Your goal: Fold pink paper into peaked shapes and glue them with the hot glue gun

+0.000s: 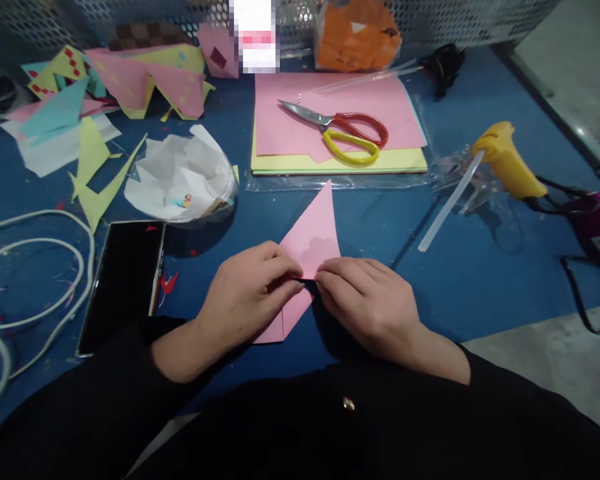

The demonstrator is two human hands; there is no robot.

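Note:
A folded sheet of pink paper (314,230) lies on the blue table in front of me, one pointed corner aimed away from my body. My left hand (253,283) pinches its folded edge between thumb and fingers. From the other side, my right hand (367,293) pinches the same edge, its thumb mostly hidden under the fingers. A dark gap shows beneath the raised edge between the two hands. The lower part of the paper, with a crease in it, sticks out under my left hand. Beyond the paper's tip are scissors (337,130) with one red and one yellow handle.
The scissors rest on a stack of coloured paper (280,127). At right lies a yellow glue gun (513,160) with a clear glue stick. A phone (125,280), white cable (87,247), paper-lined bowl (185,177) and paper cutouts (150,80) are at left. A perforated metal panel (450,27) stands behind.

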